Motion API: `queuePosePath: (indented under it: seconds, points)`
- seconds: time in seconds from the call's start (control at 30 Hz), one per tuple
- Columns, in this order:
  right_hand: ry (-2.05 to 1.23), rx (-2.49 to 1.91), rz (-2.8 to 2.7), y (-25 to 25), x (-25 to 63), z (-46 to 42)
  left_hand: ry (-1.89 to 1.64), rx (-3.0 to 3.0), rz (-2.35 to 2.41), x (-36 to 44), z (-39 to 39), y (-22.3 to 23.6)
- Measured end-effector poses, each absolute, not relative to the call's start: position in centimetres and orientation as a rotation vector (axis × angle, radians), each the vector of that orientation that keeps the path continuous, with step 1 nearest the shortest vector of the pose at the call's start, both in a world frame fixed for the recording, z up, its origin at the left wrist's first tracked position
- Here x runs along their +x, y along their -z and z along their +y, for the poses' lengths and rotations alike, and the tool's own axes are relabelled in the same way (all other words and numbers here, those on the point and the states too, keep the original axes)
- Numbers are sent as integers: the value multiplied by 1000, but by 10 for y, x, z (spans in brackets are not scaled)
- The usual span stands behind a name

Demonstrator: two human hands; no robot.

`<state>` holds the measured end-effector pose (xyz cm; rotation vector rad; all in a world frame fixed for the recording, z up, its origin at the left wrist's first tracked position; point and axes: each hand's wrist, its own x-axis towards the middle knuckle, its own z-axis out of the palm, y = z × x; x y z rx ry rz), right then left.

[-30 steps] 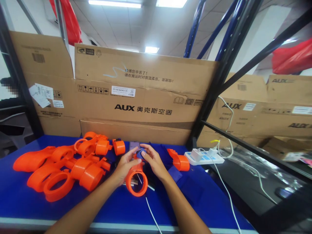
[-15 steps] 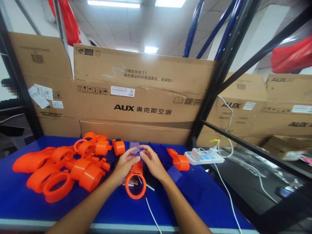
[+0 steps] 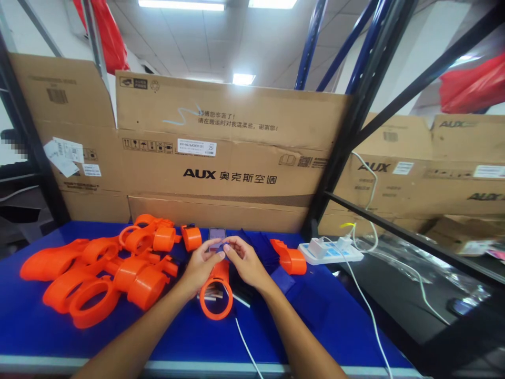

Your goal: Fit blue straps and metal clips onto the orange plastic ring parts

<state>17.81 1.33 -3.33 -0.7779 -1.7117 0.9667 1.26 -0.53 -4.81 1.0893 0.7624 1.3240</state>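
Observation:
My left hand (image 3: 201,266) and my right hand (image 3: 246,263) meet over the table, thumbs and fingertips pressed together around a small dark blue piece (image 3: 224,245). Just below them is an orange plastic tape dispenser (image 3: 216,310), its ring facing me and its upper end partly covered by my hands. Whether my fingers also grip the dispenser is hard to see. Right behind my fingertips lies a phone (image 3: 216,233). Thin pale strips (image 3: 241,300) and a white cable (image 3: 248,345) lie beneath and beside the ring.
Several orange dispensers (image 3: 94,302) are heaped at the left; another (image 3: 294,261) lies at the right beside dark blue cloth-like pieces (image 3: 282,281). A power strip (image 3: 331,251) with plugs and cables sits at the right edge. A cardboard wall (image 3: 229,158) and black post (image 3: 339,152) stand behind.
The orange ring has swung slightly left and up. My fingertips have closed a little tighter around the small blue piece. The heaped dispensers stay put.

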Motion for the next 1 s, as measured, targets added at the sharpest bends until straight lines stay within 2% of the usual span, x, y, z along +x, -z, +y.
queuePosePath:
  seconds: [0.27,0.37,0.47,0.57,0.7,1.0]
  points:
    - [-762,-882,-1796,35,181,18,-1360,918,773,12,2,55]
    - [-389,-1194,-1842,34,194,22,-1376,721,682,10,5,52]
    - [88,-1659,-1862,35,209,25,-1221,583,598,6,5,47]
    - [331,-1965,-1889,38,217,27,-1097,535,562,3,4,44]
    - [409,-2079,-1941,41,222,31,-1123,529,554,4,4,44]
    - [349,-2139,-1929,45,233,49,-1160,507,581,7,-4,36]
